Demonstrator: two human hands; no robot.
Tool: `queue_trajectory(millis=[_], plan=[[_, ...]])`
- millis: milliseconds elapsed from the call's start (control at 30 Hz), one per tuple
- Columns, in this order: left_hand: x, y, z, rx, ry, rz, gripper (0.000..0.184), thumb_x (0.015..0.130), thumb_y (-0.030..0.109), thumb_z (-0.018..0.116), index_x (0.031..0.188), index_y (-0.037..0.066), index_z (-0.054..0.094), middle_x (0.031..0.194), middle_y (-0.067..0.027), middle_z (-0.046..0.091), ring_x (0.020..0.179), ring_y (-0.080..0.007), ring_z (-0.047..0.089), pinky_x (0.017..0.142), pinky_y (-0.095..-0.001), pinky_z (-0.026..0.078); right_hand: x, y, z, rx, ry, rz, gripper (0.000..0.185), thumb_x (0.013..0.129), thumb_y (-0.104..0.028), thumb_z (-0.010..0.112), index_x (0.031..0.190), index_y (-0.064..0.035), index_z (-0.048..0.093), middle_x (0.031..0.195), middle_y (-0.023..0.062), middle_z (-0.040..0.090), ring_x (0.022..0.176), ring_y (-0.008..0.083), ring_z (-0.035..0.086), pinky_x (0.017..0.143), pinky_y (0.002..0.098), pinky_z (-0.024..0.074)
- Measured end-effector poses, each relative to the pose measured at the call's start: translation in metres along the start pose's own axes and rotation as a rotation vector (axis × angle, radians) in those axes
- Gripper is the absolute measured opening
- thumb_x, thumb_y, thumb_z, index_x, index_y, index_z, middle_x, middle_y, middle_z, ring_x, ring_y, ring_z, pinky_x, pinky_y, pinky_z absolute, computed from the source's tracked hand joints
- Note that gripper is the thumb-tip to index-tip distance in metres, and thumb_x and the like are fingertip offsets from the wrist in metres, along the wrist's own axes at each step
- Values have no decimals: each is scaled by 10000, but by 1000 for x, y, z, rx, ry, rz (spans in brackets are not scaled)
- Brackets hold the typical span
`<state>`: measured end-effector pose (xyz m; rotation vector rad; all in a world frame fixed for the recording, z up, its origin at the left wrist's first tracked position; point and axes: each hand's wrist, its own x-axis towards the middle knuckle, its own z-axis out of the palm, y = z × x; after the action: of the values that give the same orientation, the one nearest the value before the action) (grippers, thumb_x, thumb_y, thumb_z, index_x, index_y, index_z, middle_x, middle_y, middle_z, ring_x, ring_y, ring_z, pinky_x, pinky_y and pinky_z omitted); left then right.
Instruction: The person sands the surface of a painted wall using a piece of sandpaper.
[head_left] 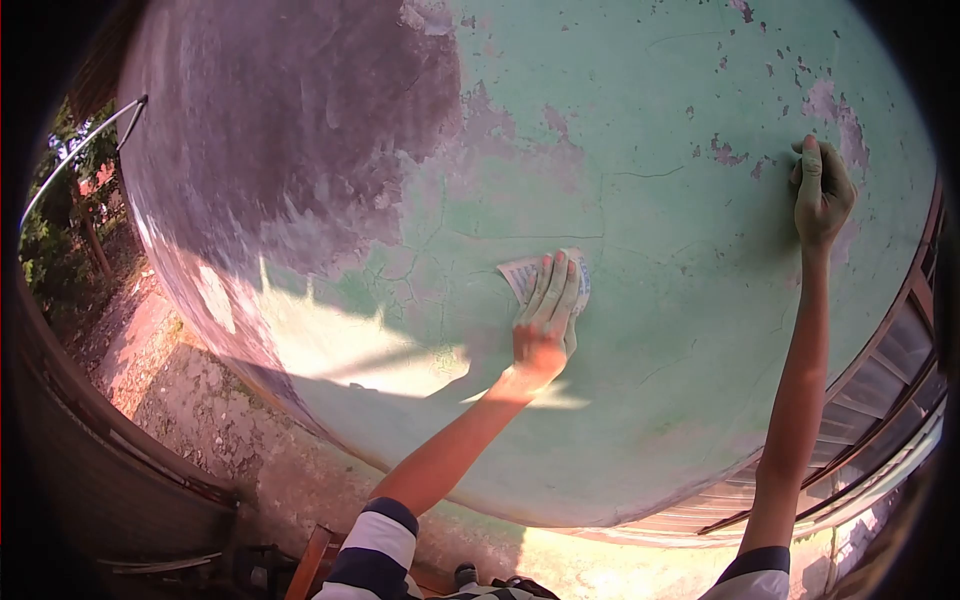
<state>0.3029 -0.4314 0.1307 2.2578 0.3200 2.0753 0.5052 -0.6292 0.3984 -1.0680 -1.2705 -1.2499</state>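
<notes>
My left hand (543,325) lies flat against the wall with its fingers stretched over a sheet of sandpaper (520,275), pressing it to the surface. Pale printed backing shows on the sheet at both sides of the fingers; its rough face is hidden. Higher up on the right, my right hand (825,195) is at the wall with its fingers curled in and the thumb pointing up. What those fingers hold, if anything, is hidden. Around both hands, the green wall (640,330) has fine cracks and flaked paint.
A large bare grey-purple patch (300,120) covers the wall's upper left. Slatted panels (880,370) border the wall at lower right. Rough ground (190,400) runs along its base, and a wooden piece (312,565) stands near my body. Plants (60,200) show far left.
</notes>
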Motion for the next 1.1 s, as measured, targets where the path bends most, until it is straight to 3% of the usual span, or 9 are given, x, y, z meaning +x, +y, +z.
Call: queue_trajectory(millis=[167, 233, 333, 400, 600, 700, 867, 1033, 1100], plan=[[-48, -2, 11, -24, -132, 74, 576, 799, -22, 589, 1375, 10, 582, 1461, -160, 534, 1369, -345, 492, 1120, -474, 415, 1, -1, -2, -68, 6, -40, 265, 1002, -200, 631, 848, 7, 694, 629, 15, 567, 534, 56, 518, 516, 228, 382], [-1, -6, 0, 3, -85, 169, 566, 834, -3, 575, 1399, 3, 553, 1484, -165, 509, 1383, -353, 472, 1117, -470, 419, 1, 0, -2, -11, -1, -46, 286, 1004, -206, 625, 824, 9, 679, 609, 15, 551, 531, 57, 521, 511, 233, 377], [93, 7, -13, 25, 15, 100, 555, 875, 24, 560, 1427, -3, 517, 1521, -175, 460, 1415, -359, 427, 1118, -475, 415, 1, -7, -2, -42, 8, -28, 279, 997, -192, 628, 800, 2, 670, 581, 14, 532, 551, 75, 500, 535, 258, 380], [128, 17, -8, -60, 242, -35, 557, 900, 49, 554, 1450, -8, 486, 1549, -181, 418, 1441, -360, 385, 1126, -489, 400, 2, -8, -2, -63, 15, -32, 273, 992, -183, 630, 794, 0, 668, 575, 17, 531, 565, 85, 493, 549, 268, 383], [8, 34, 33, -26, -80, 105, 572, 890, 18, 554, 1455, -22, 472, 1525, -221, 433, 1420, -414, 394, 1136, -514, 376, 4, -13, -4, -17, -35, -84, 263, 986, -143, 620, 758, -14, 637, 587, 44, 540, 605, 150, 479, 630, 297, 397], [70, 32, 14, -9, -65, 172, 551, 913, 22, 548, 1457, -18, 472, 1511, -224, 449, 1416, -418, 396, 1137, -509, 375, 5, -14, -6, -50, -55, -104, 253, 979, -137, 625, 759, -12, 631, 612, 50, 548, 603, 161, 475, 631, 301, 397], [164, 31, 2, 62, 249, 86, 505, 964, 50, 541, 1458, -22, 464, 1500, -229, 458, 1412, -423, 397, 1135, -501, 377, 7, -12, -5, -38, -32, -152, 252, 970, -133, 630, 752, -10, 609, 637, 62, 541, 594, 185, 467, 636, 310, 385], [54, 47, 30, 81, 30, 127, 523, 961, 66, 557, 1467, -18, 454, 1499, -225, 461, 1415, -412, 399, 1132, -484, 388, 7, -13, -4, -7, -10, -154, 241, 952, -122, 632, 741, -13, 589, 632, 79, 512, 567, 216, 443, 636, 319, 364], [65, 46, 29, 87, -24, 161, 524, 962, 73, 558, 1469, -11, 455, 1500, -219, 463, 1416, -406, 400, 1131, -478, 391, 7, -14, -5, -9, -1, -155, 241, 945, -124, 637, 736, -15, 585, 626, 81, 507, 562, 221, 443, 627, 326, 360]])
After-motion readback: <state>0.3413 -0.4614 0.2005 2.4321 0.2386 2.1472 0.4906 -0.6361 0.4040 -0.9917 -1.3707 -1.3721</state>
